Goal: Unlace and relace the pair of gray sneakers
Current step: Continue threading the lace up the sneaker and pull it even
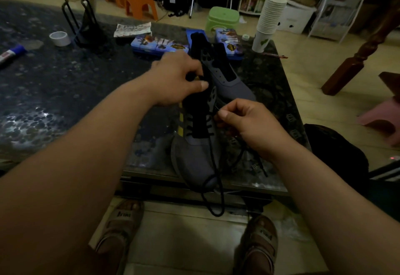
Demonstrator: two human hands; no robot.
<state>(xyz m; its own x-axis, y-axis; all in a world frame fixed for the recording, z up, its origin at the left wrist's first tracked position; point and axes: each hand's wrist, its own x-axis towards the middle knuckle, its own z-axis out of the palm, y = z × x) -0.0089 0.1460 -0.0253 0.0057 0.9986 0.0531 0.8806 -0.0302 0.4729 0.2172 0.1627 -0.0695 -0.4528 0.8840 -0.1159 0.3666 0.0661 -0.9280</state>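
Two gray sneakers lie on the dark table. The near sneaker (194, 158) points its toe at me over the table's front edge, and a black lace crosses its lower eyelets. My left hand (179, 78) grips this shoe's upper part by the tongue and left eyelet flap. My right hand (244, 123) pinches the black lace tip (216, 109) beside a right-side eyelet. Loose black lace (216, 199) hangs down past the toe and off the table. The far sneaker (225, 78) lies behind it with its eyelets bare.
The dark speckled table (65, 93) carries a tape roll (60, 38), a marker (13, 53), a black wire stand (84, 26), blue boxes (155, 44) and a stack of paper cups (269, 19). Stools stand on the floor beyond. My sandalled feet are below.
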